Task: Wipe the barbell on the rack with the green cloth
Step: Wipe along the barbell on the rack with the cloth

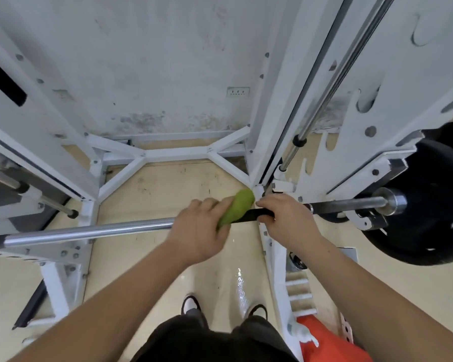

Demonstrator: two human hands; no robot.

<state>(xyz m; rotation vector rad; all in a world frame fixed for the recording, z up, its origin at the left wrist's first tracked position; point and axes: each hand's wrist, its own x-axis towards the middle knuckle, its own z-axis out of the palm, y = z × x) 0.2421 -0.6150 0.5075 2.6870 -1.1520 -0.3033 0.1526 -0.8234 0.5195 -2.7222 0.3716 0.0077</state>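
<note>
The left hand (202, 228) is closed around the green cloth (237, 208), pressing it onto the barbell (89, 232), which lies across the white rack (270, 142). Just beside it, the right hand (285, 218) is wrapped around the bar's black section. Beyond the right hand a black weight plate (434, 205) sits on the bar's end. Beneath both hands is a glossy beige floor (168, 184); ahead of them stands a stained white wall (141, 61).

A gym: a white-painted steel rack (267, 105) is carrying a long chrome steel barbell (89, 232) that is bearing a round black weight plate (434, 226), standing on a beige floor (168, 186).
</note>
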